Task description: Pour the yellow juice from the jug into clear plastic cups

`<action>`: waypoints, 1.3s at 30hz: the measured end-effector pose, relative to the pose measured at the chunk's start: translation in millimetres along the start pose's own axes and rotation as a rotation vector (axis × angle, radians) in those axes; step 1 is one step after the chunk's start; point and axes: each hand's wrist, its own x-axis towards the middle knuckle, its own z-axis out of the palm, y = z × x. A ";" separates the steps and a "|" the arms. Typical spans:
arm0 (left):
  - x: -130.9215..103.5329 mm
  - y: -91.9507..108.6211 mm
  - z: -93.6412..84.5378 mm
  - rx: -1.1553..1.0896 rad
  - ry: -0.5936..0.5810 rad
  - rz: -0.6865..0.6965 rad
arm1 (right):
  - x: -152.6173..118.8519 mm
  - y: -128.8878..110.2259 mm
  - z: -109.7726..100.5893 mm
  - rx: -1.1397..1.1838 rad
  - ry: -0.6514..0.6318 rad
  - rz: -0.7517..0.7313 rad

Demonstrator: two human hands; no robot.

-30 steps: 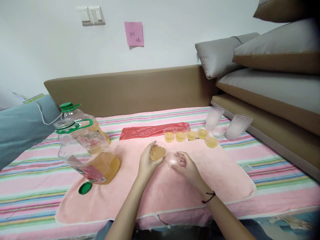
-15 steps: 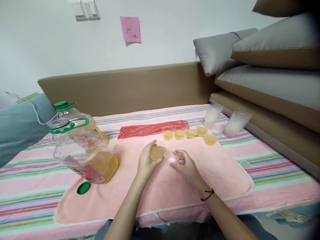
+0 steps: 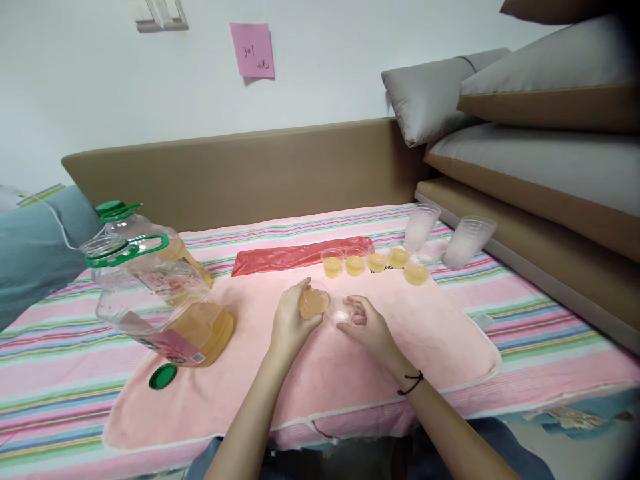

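We wear a thin, dark cord bracelet (image 3: pixel 415 385) with short loose ends around our right wrist (image 3: pixel 404 375); our forearms (image 3: pixel 254 403) are bare, and dark blue cloth (image 3: pixel 505 445) covers our legs.

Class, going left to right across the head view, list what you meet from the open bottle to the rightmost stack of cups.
Open bottle, left hand, cup of amber liquid, clear cup, right hand, rightmost stack of cups.
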 end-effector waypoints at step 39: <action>2.7 11.6 -5.4 0.192 -0.043 0.072 | -0.2 6.6 1.3 0.009 0.006 -0.052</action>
